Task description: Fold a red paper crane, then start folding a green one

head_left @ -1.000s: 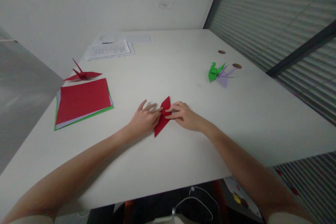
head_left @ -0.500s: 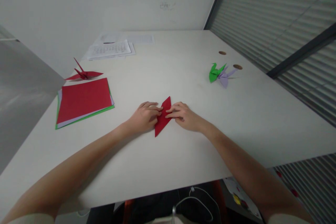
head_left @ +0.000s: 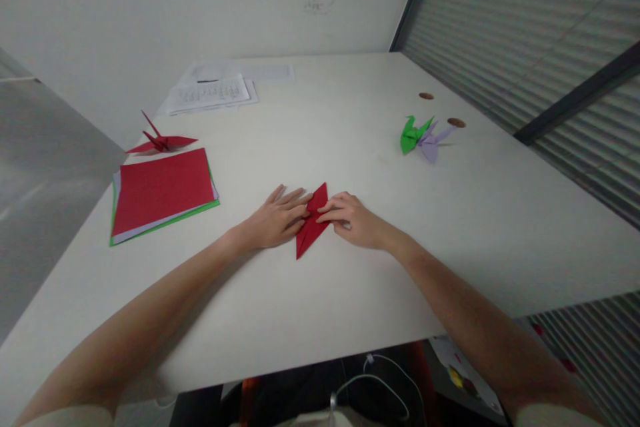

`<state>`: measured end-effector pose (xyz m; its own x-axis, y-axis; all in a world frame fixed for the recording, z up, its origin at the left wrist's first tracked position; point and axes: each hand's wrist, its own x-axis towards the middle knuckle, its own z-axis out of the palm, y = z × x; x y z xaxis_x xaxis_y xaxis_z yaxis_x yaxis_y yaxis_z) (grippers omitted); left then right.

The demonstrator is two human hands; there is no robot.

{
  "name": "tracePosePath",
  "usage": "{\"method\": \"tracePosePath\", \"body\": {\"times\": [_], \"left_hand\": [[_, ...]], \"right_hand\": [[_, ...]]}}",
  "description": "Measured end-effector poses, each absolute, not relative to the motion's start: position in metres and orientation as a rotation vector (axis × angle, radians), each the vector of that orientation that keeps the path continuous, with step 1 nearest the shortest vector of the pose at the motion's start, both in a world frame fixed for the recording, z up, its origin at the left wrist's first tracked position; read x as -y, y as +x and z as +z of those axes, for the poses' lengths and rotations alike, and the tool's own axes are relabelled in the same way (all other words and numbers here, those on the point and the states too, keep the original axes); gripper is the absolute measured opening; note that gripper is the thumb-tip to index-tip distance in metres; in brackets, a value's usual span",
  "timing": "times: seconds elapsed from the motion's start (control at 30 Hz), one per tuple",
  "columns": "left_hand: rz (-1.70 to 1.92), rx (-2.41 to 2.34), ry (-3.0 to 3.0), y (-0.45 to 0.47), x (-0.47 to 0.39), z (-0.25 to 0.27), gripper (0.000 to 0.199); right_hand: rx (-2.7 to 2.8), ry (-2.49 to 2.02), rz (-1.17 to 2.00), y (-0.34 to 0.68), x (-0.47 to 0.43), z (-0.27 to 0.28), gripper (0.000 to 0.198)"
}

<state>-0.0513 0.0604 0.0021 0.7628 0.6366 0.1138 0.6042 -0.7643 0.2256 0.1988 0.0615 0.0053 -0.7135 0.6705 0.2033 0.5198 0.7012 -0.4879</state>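
A folded piece of red origami paper [head_left: 315, 230], a narrow diamond with pointed ends, lies on the table in front of me. A crease shows in its lower half. My left hand [head_left: 280, 217] rests on its left side with the fingers spread, the fingertips touching the paper and some fingers lying on the table. From the right, my right hand [head_left: 353, 219] has its thumb and bent fingers closed on the paper's right edge. The fingertips partly hide the middle of the paper.
At left, a stack of red, purple and green sheets [head_left: 165, 190] lies below a red paper crane [head_left: 161, 142]. Printed papers [head_left: 210, 95] are farther back. Right of centre stand a green paper crane [head_left: 411, 137] and a purple one [head_left: 429, 147], near window blinds [head_left: 530, 40].
My left hand's fingers have spread and flattened outward from a more bent posture. My right hand stays at the paper's right edge; the paper has barely moved.
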Motion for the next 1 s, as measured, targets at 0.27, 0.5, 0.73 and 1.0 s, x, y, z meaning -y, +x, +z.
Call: {"method": "tracePosePath", "body": {"times": [0.27,0.5,0.73,1.0], "left_hand": [[0.605,-1.129,2.753,-0.048,-0.058,0.004,0.026],[0.636,-0.939,2.817,-0.032,-0.044,0.008,0.028],[0.634,-0.907,2.931,-0.032,-0.045,0.002,0.022],[0.681,-0.946,2.969,-0.029,-0.043,0.002,0.029]], "right_hand": [[2.587,-0.942,0.541,0.203,-0.061,0.008,0.038],[2.622,-0.919,0.402,0.2,-0.062,0.005,0.022],[2.609,-0.842,0.45,0.201,-0.063,0.006,0.021],[2.553,-0.871,0.503,0.201,-0.067,0.001,0.016]]}}
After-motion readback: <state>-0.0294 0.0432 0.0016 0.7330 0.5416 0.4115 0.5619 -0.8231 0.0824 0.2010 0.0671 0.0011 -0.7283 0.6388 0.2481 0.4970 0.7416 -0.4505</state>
